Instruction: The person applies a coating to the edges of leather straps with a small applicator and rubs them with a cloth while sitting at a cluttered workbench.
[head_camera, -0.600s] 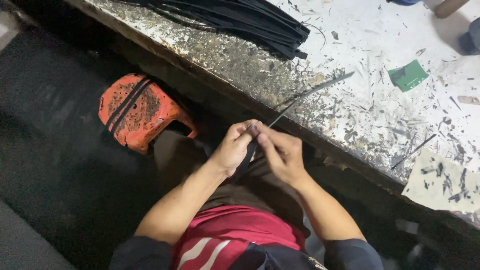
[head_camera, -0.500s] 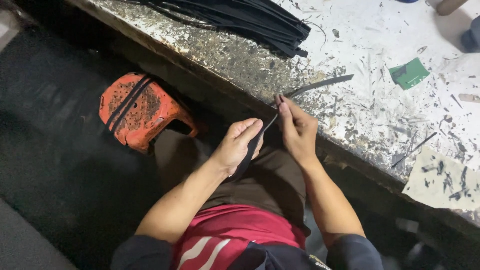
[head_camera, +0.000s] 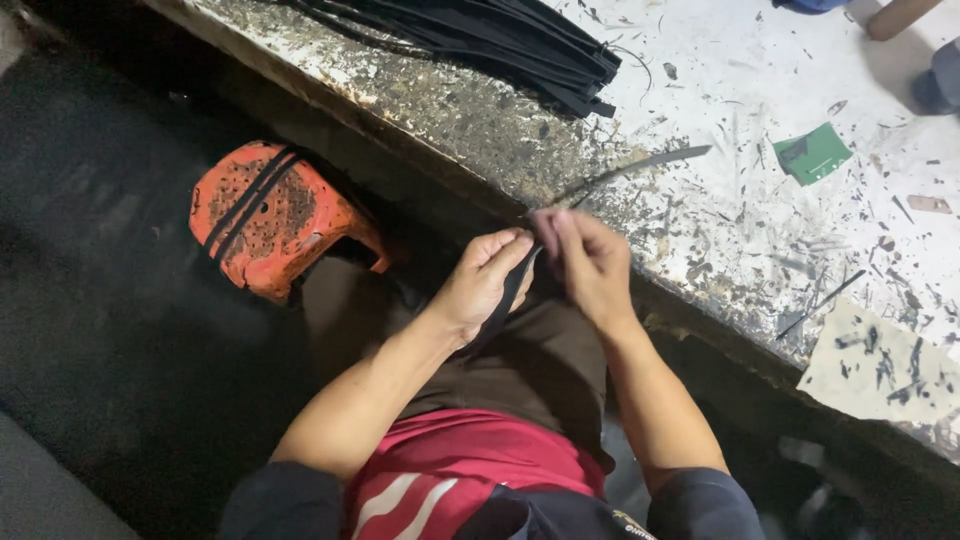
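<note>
I hold a long black strip (head_camera: 640, 166) between both hands at the edge of a stained white table (head_camera: 760, 230). My left hand (head_camera: 483, 283) cups the strip's lower part, which runs down through its fingers towards my lap. My right hand (head_camera: 590, 262) pinches the strip just beside the left fingertips. The strip's free end reaches up and right over the tabletop.
A pile of black strips (head_camera: 500, 40) lies at the table's far side. A green scrap (head_camera: 815, 152) and a spotted paper sheet (head_camera: 885, 365) lie on the right. An orange stool (head_camera: 270, 215) stands on the dark floor to my left.
My right hand rose along the strip to the table edge, then came back down beside the left hand. The left hand opened slightly around the strip.
</note>
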